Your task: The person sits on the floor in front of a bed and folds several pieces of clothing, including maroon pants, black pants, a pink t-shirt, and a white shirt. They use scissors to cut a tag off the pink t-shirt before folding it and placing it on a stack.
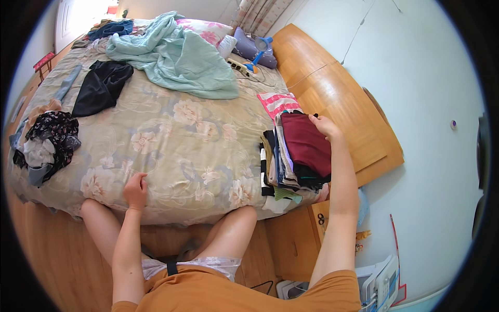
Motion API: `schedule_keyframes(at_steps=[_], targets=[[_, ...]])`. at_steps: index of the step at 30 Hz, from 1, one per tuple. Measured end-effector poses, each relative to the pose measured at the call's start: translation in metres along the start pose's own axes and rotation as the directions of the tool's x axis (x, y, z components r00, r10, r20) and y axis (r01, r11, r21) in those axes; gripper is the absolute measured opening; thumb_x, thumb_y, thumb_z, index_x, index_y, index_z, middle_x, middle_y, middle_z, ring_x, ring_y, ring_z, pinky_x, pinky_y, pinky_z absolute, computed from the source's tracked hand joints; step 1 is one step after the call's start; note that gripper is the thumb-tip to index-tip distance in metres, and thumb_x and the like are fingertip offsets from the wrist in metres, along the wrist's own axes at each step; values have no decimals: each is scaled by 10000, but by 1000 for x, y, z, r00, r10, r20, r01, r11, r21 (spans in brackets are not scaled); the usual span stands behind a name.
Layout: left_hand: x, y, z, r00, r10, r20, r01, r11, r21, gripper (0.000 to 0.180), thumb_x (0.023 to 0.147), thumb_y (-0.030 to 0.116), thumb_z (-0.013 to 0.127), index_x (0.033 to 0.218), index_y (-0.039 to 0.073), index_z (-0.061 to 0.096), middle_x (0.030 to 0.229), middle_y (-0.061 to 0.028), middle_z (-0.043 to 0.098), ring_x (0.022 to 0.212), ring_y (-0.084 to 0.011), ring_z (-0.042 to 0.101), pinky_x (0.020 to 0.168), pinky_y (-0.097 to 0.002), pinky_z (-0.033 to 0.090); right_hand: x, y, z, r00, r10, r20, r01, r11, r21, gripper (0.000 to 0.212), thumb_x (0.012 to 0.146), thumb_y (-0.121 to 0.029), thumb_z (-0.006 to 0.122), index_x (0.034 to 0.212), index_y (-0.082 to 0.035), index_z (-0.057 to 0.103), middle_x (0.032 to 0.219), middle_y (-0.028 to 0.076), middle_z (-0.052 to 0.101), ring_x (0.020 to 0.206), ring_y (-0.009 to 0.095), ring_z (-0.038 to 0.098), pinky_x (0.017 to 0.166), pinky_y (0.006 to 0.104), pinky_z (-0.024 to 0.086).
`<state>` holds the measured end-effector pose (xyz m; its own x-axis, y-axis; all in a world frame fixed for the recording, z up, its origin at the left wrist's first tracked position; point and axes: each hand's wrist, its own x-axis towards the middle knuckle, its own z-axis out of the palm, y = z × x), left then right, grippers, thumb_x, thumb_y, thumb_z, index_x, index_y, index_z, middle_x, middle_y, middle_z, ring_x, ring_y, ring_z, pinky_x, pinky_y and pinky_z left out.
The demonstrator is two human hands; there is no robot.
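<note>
My right hand (326, 127) reaches to a tall stack of folded clothes by the headboard. Its fingers close on the far corner of a folded maroon garment (307, 139), which lies on top. Below it, edges of black, white, blue, grey and green folded clothes (278, 165) show. My left hand (135, 191) is curled into a loose fist at the near edge of the bed, with nothing seen in it. A pink-and-white striped cloth (276, 104) lies just beyond the stack.
On the floral bedsheet (171, 145) lie a black garment (102, 87), a rumpled clothes pile (49, 140) and a light-green quilt (176, 62). A power strip (237, 66) and blue fan (258, 53) stand near the pillows. The wooden headboard (317, 73) and nightstand (291, 249) border the right side.
</note>
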<state>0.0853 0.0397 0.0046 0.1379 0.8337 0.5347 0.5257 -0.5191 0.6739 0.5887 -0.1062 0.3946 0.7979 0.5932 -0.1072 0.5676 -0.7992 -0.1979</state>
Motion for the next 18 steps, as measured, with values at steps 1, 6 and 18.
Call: schedule_keyframes(at_steps=[1,6,18], targets=[[0,3,2,1000,7,11,-7,1000,2,170,836,46,569,950,114,675,790,-110,645,687,-286,624,627,-376,490,22,21,11,999,-20,-29,20,1000,8,745,930,-548,503,1375,47,454,1407,260,467,1280,347,494,1065,388,391],[-4,2,7,1000,18,-21,-19,999,-33,179,823,38,572,949,104,680,835,-114,658,720,-298,632,650,-373,500,69,81,37,959,-132,-252,118,991,-68,711,952,-540,461,1370,35,471,1382,256,494,1303,361,465,1092,380,354],[-4,2,5,1000,-2,21,1,1000,30,181,824,34,563,944,103,679,858,-109,660,738,-300,631,662,-375,502,96,166,110,948,105,-300,-146,982,-118,811,875,-769,310,1529,-295,242,1607,116,157,1441,398,212,1090,648,233]])
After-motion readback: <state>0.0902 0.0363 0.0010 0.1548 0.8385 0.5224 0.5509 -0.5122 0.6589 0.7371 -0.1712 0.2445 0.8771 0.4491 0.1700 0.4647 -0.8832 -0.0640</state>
